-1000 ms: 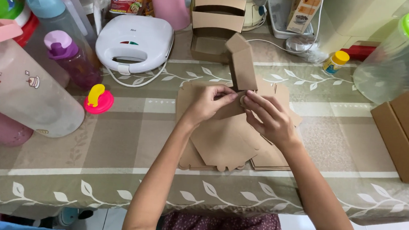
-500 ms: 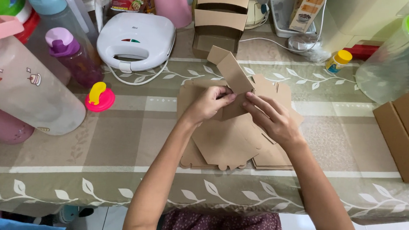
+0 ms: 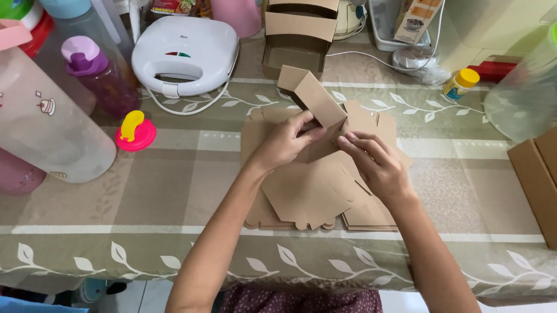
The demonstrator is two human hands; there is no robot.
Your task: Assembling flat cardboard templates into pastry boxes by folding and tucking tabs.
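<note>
Between both hands point(image 3: 331, 143) — stiff, creased brown cardboard blank point(image 3: 314, 104).

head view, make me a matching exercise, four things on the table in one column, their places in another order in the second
Things:
1. white sandwich maker
2. half-folded cardboard box blank
3. small yellow-capped bottle
4. pink and yellow lid

Places:
A. far right, near the big clear jar
B. left of the flat cardboard stack, on the tablecloth
C. between the left hand and right hand
D. back left, cord trailing forward

Pairs: 1-D, 2-C, 3-A, 4-B
</note>
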